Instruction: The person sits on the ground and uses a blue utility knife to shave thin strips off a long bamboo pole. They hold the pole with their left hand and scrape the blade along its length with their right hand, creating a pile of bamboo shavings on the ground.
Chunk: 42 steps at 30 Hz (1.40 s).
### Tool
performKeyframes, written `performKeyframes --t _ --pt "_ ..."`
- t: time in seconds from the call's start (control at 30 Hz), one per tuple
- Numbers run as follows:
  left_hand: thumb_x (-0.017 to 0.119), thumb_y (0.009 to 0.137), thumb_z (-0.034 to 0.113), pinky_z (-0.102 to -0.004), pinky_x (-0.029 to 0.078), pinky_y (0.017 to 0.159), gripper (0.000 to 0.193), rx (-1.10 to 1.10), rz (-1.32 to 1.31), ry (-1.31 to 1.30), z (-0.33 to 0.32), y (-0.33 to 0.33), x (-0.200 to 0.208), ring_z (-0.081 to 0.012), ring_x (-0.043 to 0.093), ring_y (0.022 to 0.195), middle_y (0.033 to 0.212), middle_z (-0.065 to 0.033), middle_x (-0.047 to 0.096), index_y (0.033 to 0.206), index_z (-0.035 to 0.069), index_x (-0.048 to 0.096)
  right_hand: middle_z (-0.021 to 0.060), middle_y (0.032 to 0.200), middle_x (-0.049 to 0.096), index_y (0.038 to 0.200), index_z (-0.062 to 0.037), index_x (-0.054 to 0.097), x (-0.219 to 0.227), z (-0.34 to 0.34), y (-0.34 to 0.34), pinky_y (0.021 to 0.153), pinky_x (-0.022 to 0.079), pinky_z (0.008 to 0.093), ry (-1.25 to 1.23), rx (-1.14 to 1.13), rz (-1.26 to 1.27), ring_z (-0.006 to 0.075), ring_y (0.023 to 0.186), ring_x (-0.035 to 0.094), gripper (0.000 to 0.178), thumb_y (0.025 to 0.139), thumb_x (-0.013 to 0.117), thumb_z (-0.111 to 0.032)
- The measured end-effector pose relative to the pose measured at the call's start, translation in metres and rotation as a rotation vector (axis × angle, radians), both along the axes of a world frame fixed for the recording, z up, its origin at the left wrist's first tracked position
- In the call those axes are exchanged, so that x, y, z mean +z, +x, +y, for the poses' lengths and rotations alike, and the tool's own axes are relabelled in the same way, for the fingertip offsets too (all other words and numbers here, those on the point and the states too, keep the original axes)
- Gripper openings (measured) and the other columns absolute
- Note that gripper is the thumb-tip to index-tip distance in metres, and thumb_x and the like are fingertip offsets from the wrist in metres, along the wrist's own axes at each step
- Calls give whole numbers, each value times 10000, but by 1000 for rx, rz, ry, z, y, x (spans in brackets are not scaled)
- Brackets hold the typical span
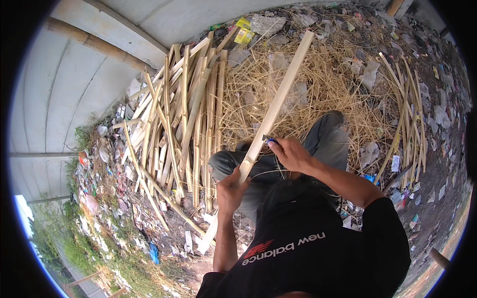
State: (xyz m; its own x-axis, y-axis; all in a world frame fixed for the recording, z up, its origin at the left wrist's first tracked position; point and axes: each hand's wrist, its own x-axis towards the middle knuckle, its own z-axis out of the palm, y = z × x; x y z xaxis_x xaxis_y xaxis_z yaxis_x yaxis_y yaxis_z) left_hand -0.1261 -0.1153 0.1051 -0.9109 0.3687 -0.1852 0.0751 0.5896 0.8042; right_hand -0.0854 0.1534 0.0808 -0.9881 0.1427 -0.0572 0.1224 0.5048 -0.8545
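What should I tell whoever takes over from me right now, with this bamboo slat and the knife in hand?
Left hand: grip closed around the long bamboo slat, low on its length; the slat slants up and away over the knees.
Right hand: grip closed on a small blue-handled knife, blade against the slat's right edge.
Pile of split bamboo strips lies to the left, a smaller bundle of strips to the right, shavings ahead.
Done: many strips already cut, judging by the piles.
Left: this slat is in one piece above the knife.
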Motion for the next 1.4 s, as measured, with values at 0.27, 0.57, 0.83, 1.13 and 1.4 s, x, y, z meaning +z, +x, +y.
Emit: performKeyframes --t 0.27,0.57,0.83,1.13,1.4 --pt "841 903 160 -276 547 782 515 -115 59 -149 -1 -4 4 -72 653 870 974 -107 786 1342 -57 683 166 565 564 770 -2 682 -3 7 -14 593 453 481 -191 47 -86 334 550 605 643 1055 538 -560" --pt "862 875 176 -317 559 713 536 -78 164 -143 11 0 19 -136 708 793 912 -185 780 1330 -51 693 182 570 599 721 -44 678 13 5 -12 596 509 502 223 -55 6 392 610 666 674 1014 560 -639" --pt "828 857 174 -447 570 634 494 -156 365 -202 18 0 15 -381 745 750 789 -203 703 1309 45 672 158 524 544 630 -33 617 -3 14 -21 596 465 482 -177 18 -46 337 521 567 756 1023 523 -672" --pt "838 875 158 -371 562 691 516 -91 272 -98 32 1 22 -208 743 765 898 -224 751 1325 -47 693 128 569 560 738 -40 685 12 24 -19 569 461 429 123 -45 137 276 518 572 676 998 596 -658" --pt "840 881 173 -363 556 689 517 -121 275 -128 30 -5 19 -184 726 757 900 -226 750 1329 -40 693 195 643 662 760 -35 724 16 22 -23 663 538 502 44 38 -108 409 662 697 718 1006 543 -684"
